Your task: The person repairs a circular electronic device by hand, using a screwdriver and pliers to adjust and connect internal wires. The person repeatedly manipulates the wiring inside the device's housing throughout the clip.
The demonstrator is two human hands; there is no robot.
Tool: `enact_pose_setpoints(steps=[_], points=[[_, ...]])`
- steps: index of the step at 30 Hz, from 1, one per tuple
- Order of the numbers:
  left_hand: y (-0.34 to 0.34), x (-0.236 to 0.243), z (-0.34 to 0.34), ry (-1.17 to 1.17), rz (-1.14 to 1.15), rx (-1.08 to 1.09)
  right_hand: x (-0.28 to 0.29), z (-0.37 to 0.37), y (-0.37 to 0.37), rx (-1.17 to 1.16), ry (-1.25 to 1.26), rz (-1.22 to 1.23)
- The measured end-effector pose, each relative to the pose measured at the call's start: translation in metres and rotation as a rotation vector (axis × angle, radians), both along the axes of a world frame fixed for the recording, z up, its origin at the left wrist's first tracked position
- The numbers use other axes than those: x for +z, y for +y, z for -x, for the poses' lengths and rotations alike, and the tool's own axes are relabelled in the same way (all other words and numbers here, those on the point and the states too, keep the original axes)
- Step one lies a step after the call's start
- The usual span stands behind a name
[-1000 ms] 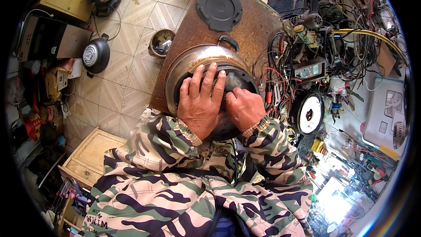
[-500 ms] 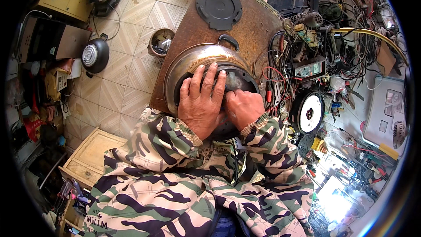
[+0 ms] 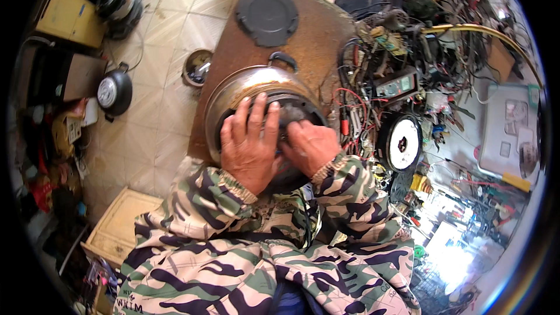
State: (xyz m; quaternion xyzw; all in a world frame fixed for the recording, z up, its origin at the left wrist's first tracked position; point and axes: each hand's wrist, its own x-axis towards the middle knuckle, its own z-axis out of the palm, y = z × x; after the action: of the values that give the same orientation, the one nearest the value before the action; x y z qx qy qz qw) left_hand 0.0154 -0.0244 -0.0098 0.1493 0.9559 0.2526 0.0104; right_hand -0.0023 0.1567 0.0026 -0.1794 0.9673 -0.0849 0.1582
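A round metal pot (image 3: pixel 219 100) with a brown-stained side and a black handle (image 3: pixel 283 60) lies on the wooden table in front of me. A black round fitting (image 3: pixel 300 107) sits in the side of the pot that faces me. Across its left part my left hand (image 3: pixel 249 153) lies flat, fingers stretched out and slightly apart. Just right of it, my right hand (image 3: pixel 312 144) is closed, with its fingertips down at the middle of the fitting. Whatever those fingertips grip is hidden.
On the table (image 3: pixel 224 58), a black round plastic cover (image 3: pixel 267 16) lies beyond the pot. Tangled wires, a multimeter (image 3: pixel 398 86) and a black-rimmed white disc (image 3: pixel 403 144) crowd the right side. A small bin (image 3: pixel 197 69) stands on the floor at left.
The whole view has shifted, so the pot and table appear further left. My right hand has tilted, its fingers now pointing more to the left. My left hand stays flat on the fitting.
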Motion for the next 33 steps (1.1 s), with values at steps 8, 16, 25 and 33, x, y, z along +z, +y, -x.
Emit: enact_pose_setpoints(steps=[8, 16, 25, 33], points=[[0.005, -0.005, 0.003, 0.038, 0.027, -0.031, -0.002, -0.016, -0.009, -0.188, 0.104, 0.043], [0.007, -0.001, 0.006, 0.106, 0.073, -0.055, -0.008, -0.012, -0.014, -0.179, 0.046, 0.101], [0.012, 0.000, 0.006, 0.093, 0.121, -0.025, -0.022, -0.100, 0.107, -0.634, 0.336, 0.416], [0.015, 0.004, 0.007, 0.145, 0.153, -0.043, -0.124, -0.132, 0.199, -0.472, 0.066, 0.119]])
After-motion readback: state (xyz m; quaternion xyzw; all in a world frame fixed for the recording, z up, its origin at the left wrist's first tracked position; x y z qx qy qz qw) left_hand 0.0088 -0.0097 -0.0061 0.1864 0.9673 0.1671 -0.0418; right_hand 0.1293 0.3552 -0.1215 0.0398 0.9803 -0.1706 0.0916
